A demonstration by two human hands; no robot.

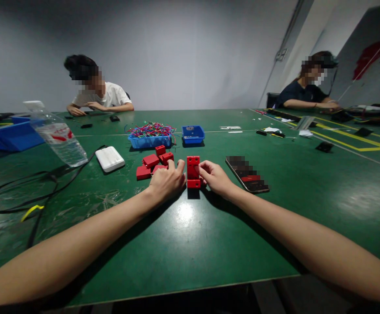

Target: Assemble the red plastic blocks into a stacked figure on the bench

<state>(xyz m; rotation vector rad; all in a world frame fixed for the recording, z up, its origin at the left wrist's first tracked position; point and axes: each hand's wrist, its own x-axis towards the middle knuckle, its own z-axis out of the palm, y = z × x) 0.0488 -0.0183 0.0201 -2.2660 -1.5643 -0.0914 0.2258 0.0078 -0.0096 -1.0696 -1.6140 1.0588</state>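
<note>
A small red plastic block point(193, 171) stands upright on the green table point(190, 235), held between both my hands. My left hand point(166, 181) presses its left side with curled fingers. My right hand point(214, 178) grips its right side with thumb and fingertips. Just left of my left hand lies a loose heap of several more red blocks point(154, 162). Behind them sit a blue tray of coloured wires point(150, 134) and a smaller blue tray point(193, 134).
A phone point(247, 173) lies right of my right hand. A white power bank point(110, 158), a tipped water bottle point(57, 135) and black cables point(20, 192) lie at left. A blue bin point(10, 136) stands far left. Two people sit at the far side.
</note>
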